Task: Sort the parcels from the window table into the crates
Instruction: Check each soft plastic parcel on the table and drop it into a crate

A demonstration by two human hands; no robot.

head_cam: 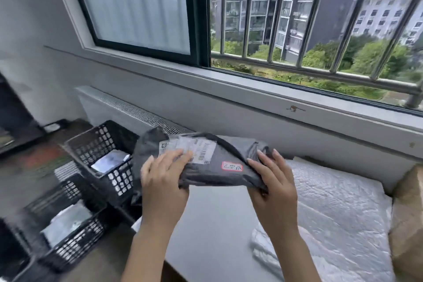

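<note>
- Holding a dark grey plastic mailer parcel [212, 165] above the near-left part of the grey surface [217, 224], both hands keep it raised and roughly level, with its long axis running left to right.
- The left hand [163, 181] grips the parcel's left end: thumb on the near side, straight fingers [178, 155] laid flat over the white printed shipping label [194, 150].
- The right hand [273, 183] grips the parcel's right end: fingers curled round the end, thumb on top of the wrapping.
- A small white sticker with a red border [232, 166] sits on the parcel's top face, between the two hands.
- A white bubble-wrap parcel [332, 224] lies on the surface to the right of the hands.
- A brown paper parcel [409, 217] lies at the right edge of the view, touching the bubble-wrap parcel.
- Two black perforated plastic crates stand to the left of the surface, lower than it.
- The far crate [103, 144] holds a light-coloured parcel [109, 162]; details are blurred.
- The near crate [68, 236] holds a white parcel [66, 222]; details are blurred.
- Behind the surface runs a grey window sill [274, 96], with a barred open window [309, 18] above it.
</note>
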